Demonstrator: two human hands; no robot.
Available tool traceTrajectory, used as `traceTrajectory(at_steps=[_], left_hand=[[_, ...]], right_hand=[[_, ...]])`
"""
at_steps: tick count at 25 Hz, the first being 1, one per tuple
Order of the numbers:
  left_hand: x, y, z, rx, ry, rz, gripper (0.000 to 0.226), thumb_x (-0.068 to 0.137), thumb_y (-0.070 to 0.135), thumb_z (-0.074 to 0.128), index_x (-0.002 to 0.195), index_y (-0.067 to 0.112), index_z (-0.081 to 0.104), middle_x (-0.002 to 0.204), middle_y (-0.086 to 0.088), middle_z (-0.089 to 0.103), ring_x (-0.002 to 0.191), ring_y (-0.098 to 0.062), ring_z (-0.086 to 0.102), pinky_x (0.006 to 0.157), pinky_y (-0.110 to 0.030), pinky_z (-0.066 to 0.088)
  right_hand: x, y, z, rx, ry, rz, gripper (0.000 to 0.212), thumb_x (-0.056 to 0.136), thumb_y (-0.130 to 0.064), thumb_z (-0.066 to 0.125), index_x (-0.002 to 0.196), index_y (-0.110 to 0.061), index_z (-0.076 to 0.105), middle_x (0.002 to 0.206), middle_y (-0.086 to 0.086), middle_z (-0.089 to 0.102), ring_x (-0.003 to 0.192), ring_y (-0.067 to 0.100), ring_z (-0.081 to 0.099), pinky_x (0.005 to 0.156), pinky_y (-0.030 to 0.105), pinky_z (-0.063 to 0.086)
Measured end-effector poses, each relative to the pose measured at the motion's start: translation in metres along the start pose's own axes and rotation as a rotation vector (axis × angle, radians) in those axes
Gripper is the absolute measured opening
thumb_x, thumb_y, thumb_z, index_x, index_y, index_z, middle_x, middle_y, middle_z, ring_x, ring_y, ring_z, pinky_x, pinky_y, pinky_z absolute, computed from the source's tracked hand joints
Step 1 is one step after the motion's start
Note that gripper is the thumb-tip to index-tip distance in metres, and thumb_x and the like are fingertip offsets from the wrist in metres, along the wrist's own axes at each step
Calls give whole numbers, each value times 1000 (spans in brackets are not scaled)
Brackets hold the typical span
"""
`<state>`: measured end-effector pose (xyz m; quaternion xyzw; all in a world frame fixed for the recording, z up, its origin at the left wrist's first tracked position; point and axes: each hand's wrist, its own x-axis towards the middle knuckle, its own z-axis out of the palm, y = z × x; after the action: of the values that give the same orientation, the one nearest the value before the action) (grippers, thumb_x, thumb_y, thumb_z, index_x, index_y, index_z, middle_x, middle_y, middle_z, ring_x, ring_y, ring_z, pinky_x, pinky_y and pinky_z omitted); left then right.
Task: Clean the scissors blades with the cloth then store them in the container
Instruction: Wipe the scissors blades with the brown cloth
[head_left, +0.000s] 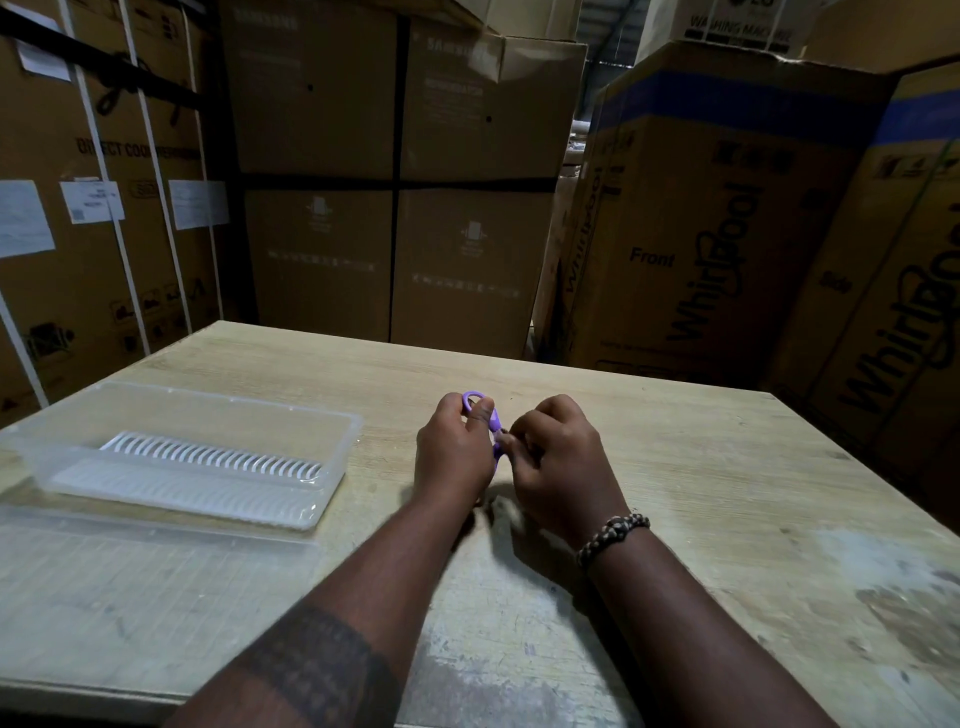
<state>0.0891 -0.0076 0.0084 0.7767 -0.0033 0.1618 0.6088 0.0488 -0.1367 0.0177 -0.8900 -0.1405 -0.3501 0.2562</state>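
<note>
A pair of scissors (485, 415) with purple handles is held over the middle of the wooden table (701, 467). My left hand (454, 449) grips the handles, one purple loop showing above its fingers. My right hand (558, 462) is curled close beside it at the lower end of the scissors; the blades are hidden behind the fingers. I cannot see a cloth. A clear plastic container (197, 452) with a white ribbed insert stands open on the left of the table, apart from both hands.
The container's clear lid (130, 582) lies flat at the table's near left. Tall cardboard appliance boxes (691, 218) stand behind and to both sides of the table. A beaded bracelet (613, 535) is on my right wrist.
</note>
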Motion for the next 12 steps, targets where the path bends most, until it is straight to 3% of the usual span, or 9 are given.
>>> traceTrajectory(at_steps=[3,9,12], left_hand=[[-2,4,-2,49,8,0,30,108,40,52,97,16,66,80,7,64,66,-8,55,55,-26,37],[-4,5,-2,55,2,-2,31,108,41,51,98,15,64,78,9,61,66,-8,54,55,-25,34],[-6,7,-2,15,-9,5,31,108,38,52,95,14,66,79,9,65,61,-6,60,51,-20,37]], right_hand=[[0,-2,0,-5,-10,-29,16,81,2,71,80,-13,67,86,1,55,69,19,55,61,29,47],[3,8,-3,17,-8,-42,11,81,-6,81,85,-15,77,85,-2,60,72,12,57,65,13,42],[5,17,-3,-45,46,61,9,83,-11,78,87,-18,77,84,-2,66,73,17,63,65,32,53]])
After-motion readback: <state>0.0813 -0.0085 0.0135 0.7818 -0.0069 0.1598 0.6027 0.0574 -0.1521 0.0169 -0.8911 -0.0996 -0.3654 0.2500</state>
